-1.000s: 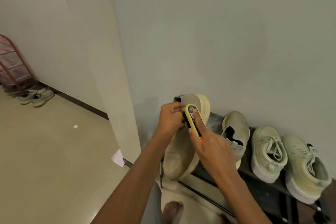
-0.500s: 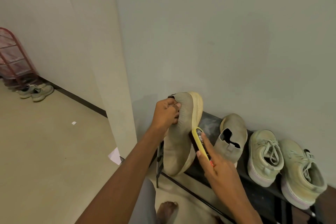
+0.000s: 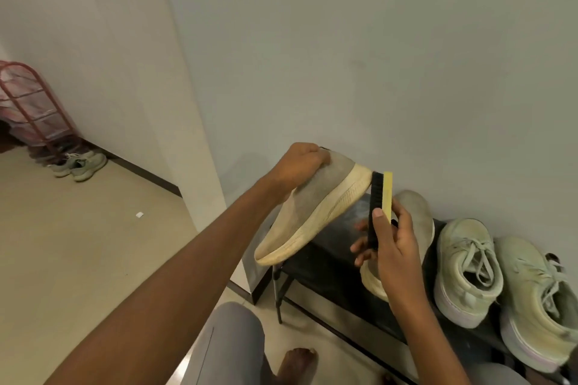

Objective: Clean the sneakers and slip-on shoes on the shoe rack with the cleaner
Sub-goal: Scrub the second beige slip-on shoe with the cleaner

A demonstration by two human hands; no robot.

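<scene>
The right hand (image 3: 394,247) has its grip clenched round a yellow-backed shoe brush (image 3: 379,206), thumb along the black bristle side and fingers curled behind — the brush stands nearly upright, its upper end meeting the heel of the sole, which looks like the stretch being scrubbed. The left hand (image 3: 297,166) grips the collar of a grey slip-on shoe (image 3: 312,212), lifted off the rack and tipped on its side so the cream sole faces the brush; holding it at the opening probably steadies it against the brush's push. Below, the black shoe rack (image 3: 331,262) shows a bare patch at its left end, apparently where this shoe belongs. The matching slip-on (image 3: 416,212) rests on the rack just behind the right hand, partly hidden, and two pale laced sneakers (image 3: 500,284) sit side by side further right — still to be handled, I judge. Far off by the wall stand a red wire rack (image 3: 31,109) and another pair of shoes (image 3: 79,164) on the floor.
</scene>
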